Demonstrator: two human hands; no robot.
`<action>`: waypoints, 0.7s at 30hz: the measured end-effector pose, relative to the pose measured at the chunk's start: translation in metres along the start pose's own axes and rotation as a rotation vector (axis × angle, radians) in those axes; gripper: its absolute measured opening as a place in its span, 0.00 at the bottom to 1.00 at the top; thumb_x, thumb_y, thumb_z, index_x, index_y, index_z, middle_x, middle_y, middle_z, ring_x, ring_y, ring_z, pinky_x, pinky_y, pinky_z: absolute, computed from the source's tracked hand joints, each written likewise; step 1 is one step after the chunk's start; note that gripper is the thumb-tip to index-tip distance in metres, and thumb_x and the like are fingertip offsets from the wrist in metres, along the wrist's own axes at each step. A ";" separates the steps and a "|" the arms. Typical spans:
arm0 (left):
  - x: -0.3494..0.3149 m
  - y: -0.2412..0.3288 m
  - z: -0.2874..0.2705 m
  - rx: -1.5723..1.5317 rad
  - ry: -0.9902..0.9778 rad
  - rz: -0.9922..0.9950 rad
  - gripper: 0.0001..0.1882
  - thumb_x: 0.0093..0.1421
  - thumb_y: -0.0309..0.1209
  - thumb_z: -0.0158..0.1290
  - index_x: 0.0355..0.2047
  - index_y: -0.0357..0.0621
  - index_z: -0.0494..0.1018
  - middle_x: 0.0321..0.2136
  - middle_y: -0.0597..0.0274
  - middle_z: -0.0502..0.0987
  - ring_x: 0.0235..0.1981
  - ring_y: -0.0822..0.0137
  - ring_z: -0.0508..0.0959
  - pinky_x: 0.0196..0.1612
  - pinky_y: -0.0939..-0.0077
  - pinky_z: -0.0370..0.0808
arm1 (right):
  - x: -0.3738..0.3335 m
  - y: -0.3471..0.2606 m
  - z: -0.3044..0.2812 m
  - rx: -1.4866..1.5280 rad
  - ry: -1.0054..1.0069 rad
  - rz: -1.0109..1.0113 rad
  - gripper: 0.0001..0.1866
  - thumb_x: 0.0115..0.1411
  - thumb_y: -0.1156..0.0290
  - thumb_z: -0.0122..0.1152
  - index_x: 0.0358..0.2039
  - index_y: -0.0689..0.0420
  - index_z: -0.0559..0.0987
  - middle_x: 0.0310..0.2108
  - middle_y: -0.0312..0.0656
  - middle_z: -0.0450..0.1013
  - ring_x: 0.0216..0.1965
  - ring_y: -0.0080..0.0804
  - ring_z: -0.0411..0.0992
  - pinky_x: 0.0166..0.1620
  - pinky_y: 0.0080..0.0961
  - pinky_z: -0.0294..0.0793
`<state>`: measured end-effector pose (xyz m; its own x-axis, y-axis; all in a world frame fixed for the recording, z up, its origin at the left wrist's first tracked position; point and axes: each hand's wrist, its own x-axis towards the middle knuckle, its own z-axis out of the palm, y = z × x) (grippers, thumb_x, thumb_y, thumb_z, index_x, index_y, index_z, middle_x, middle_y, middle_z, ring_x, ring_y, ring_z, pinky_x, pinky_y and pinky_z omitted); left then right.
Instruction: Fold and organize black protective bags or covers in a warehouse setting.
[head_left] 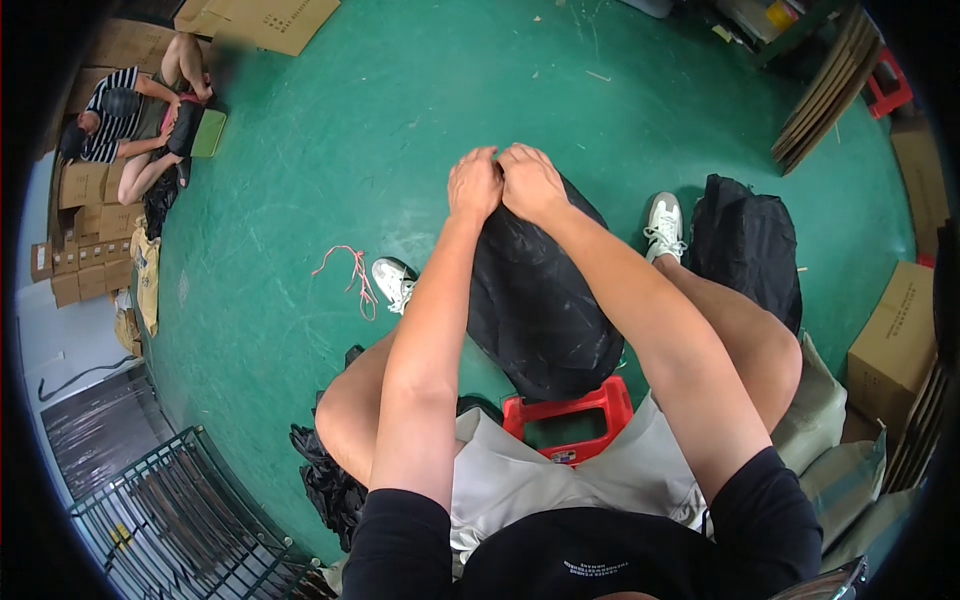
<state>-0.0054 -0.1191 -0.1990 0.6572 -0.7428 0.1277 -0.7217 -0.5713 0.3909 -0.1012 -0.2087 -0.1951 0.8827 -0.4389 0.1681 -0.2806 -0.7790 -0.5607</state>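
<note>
observed: a person sits with knees apart, a bulky black sack between the legs above the green floor. from where i stand, whether it is upright or lying cannot be told.

hands: the left hand and the right hand are side by side, almost touching, at the sack's far end. the fingers of both are curled closed on the black cloth; the fingertips are hidden, so firmness of hold cannot be confirmed.

risk one: loss of grip. both hands work one small area, and the body of the sack appears unsupported by either. if the cloth slides under the fingers, the far end could gape or the load slump.

risk two: snagging. the near end lies against or just in front of a red plastic frame; a pull could catch or rub the cloth there.

risk three: footing. a loose pinkish-red cord lies beside the left shoe and could tangle a step. a second black bundle stands just outside the right shoe, limiting movement that way.
</note>
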 end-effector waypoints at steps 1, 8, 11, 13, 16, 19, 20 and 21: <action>0.003 0.000 0.004 -0.021 -0.211 -0.122 0.18 0.61 0.35 0.46 0.49 0.41 0.71 0.52 0.51 0.72 0.54 0.50 0.70 0.58 0.55 0.65 | 0.005 0.006 0.006 -0.045 -0.171 0.059 0.13 0.57 0.67 0.52 0.41 0.57 0.77 0.47 0.44 0.72 0.54 0.41 0.67 0.57 0.41 0.63; -0.032 -0.007 0.012 -0.015 -0.208 -0.263 0.23 0.62 0.47 0.48 0.50 0.44 0.71 0.51 0.52 0.72 0.52 0.49 0.71 0.54 0.55 0.68 | -0.011 0.021 0.010 -0.170 -0.154 0.253 0.16 0.60 0.59 0.51 0.45 0.54 0.74 0.46 0.44 0.72 0.51 0.43 0.69 0.51 0.46 0.68; -0.061 0.001 0.008 0.080 -0.074 -0.270 0.30 0.59 0.50 0.51 0.55 0.44 0.66 0.54 0.52 0.69 0.52 0.49 0.71 0.54 0.55 0.68 | -0.038 0.032 0.010 -0.209 -0.071 0.343 0.21 0.61 0.56 0.51 0.48 0.57 0.71 0.45 0.49 0.72 0.46 0.47 0.72 0.49 0.46 0.69; -0.088 0.002 0.004 0.136 0.018 -0.295 0.39 0.56 0.54 0.53 0.60 0.44 0.60 0.55 0.49 0.67 0.52 0.48 0.70 0.55 0.55 0.67 | -0.061 0.030 0.008 -0.225 0.023 0.405 0.25 0.61 0.52 0.51 0.49 0.60 0.69 0.44 0.51 0.72 0.45 0.49 0.73 0.47 0.45 0.70; -0.130 0.006 0.003 0.111 0.123 -0.343 0.42 0.55 0.56 0.54 0.62 0.42 0.57 0.55 0.46 0.66 0.53 0.46 0.69 0.55 0.54 0.66 | -0.103 0.026 0.001 -0.183 0.085 0.502 0.33 0.60 0.47 0.52 0.55 0.60 0.65 0.45 0.52 0.71 0.45 0.50 0.73 0.47 0.45 0.71; -0.174 0.007 0.006 0.027 0.153 -0.429 0.51 0.50 0.58 0.58 0.64 0.37 0.52 0.56 0.40 0.64 0.55 0.42 0.68 0.55 0.52 0.66 | -0.144 0.014 -0.008 -0.185 0.061 0.542 0.43 0.56 0.40 0.54 0.60 0.60 0.60 0.47 0.54 0.70 0.45 0.53 0.72 0.47 0.47 0.71; -0.189 0.012 0.006 0.004 0.132 -0.505 0.54 0.48 0.59 0.60 0.64 0.36 0.51 0.56 0.38 0.64 0.55 0.42 0.67 0.56 0.52 0.66 | -0.158 0.010 -0.012 -0.188 0.064 0.538 0.43 0.56 0.40 0.54 0.60 0.60 0.60 0.47 0.54 0.70 0.45 0.53 0.72 0.47 0.47 0.71; -0.202 0.018 0.006 -0.047 0.140 -0.509 0.58 0.46 0.59 0.62 0.65 0.36 0.48 0.58 0.37 0.62 0.57 0.41 0.66 0.57 0.53 0.65 | -0.171 0.005 -0.018 -0.119 0.031 0.604 0.46 0.54 0.38 0.55 0.61 0.60 0.58 0.48 0.54 0.69 0.46 0.54 0.72 0.48 0.48 0.71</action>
<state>-0.1527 0.0184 -0.2232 0.9470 -0.3198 0.0306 -0.2953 -0.8289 0.4750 -0.2604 -0.1457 -0.2123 0.5434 -0.8299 -0.1263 -0.7696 -0.4324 -0.4698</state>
